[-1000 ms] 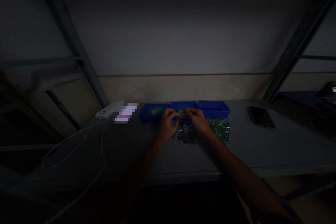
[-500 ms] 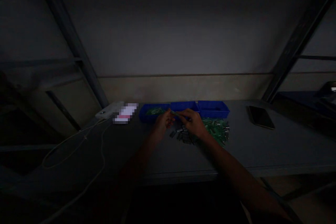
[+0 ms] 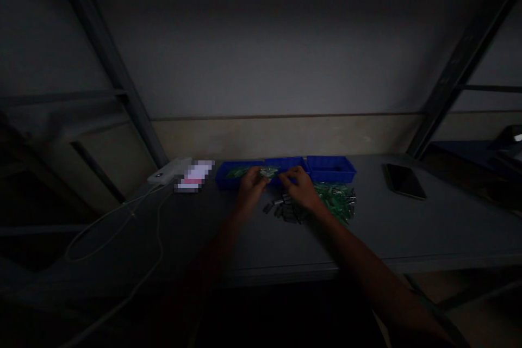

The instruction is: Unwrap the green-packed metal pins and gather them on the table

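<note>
My left hand [image 3: 250,189] is closed on a small bunch of thin green pieces [image 3: 269,171] with pale ends, which look like little circuit boards. Just to their right is my right hand [image 3: 299,187], its fingertips pinched together; in the dim light I cannot make out what is between them. Under and beside the right hand lies a heap of similar green pieces [image 3: 335,201] mixed with shiny metal ones. Small grey metal parts [image 3: 289,213] are scattered left of that heap. Behind my left hand, a blue bin [image 3: 223,178] holds more green pieces.
Two more blue bins stand in the row, a middle bin [image 3: 291,161] and a right bin [image 3: 332,174]. A dark phone [image 3: 405,180] lies at the right. On the left are a blurred lit screen [image 3: 196,176], a white box [image 3: 165,175] and a loose white cable [image 3: 160,228].
My left hand has turned, so the green pieces in it show more clearly. My right hand has drawn slightly away to the right of them.
</note>
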`<move>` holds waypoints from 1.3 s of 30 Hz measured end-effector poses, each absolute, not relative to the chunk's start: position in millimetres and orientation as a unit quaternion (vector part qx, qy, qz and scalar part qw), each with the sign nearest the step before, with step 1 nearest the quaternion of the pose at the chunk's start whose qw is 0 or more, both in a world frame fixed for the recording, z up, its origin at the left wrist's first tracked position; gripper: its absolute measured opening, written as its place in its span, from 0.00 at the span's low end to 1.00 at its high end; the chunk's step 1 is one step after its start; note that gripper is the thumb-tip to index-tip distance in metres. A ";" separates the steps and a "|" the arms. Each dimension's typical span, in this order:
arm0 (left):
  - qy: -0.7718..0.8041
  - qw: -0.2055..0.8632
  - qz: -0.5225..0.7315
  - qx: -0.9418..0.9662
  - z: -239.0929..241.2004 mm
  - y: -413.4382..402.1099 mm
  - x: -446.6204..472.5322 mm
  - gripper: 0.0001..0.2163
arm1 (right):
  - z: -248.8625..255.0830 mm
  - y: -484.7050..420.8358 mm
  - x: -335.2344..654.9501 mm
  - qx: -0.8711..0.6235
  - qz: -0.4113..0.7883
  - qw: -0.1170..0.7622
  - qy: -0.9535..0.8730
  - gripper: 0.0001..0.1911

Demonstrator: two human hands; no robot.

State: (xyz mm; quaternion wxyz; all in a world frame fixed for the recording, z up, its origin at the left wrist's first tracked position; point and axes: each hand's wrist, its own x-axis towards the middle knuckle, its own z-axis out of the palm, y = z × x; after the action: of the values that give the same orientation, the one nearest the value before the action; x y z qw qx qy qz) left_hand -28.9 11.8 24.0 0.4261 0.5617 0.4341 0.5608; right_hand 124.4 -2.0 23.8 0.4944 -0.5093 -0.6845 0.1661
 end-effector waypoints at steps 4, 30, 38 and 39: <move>0.410 0.292 0.548 0.668 20.9 15.4 -31.9 0.07 | 25.1 0.8 127.5 -0.520 0.330 0.499 -0.610 0.29; 0.417 0.368 0.512 0.654 17.9 12.0 -25.7 0.12 | 18.8 11.2 129.8 -0.423 0.352 0.561 -0.618 0.14; 0.416 0.404 0.548 0.603 21.8 9.9 -20.9 0.14 | 22.9 12.5 133.0 -0.480 0.297 0.558 -0.608 0.12; 0.411 0.421 0.549 0.593 22.5 10.1 -21.0 0.14 | 23.8 11.0 132.3 -0.478 0.317 0.558 -0.599 0.12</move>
State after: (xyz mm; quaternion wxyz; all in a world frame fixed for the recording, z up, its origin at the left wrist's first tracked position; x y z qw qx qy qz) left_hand -21.0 10.1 22.5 0.4207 0.5935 0.4113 0.5492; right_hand 132.3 11.0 23.8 0.5584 -0.4783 -0.5993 0.3165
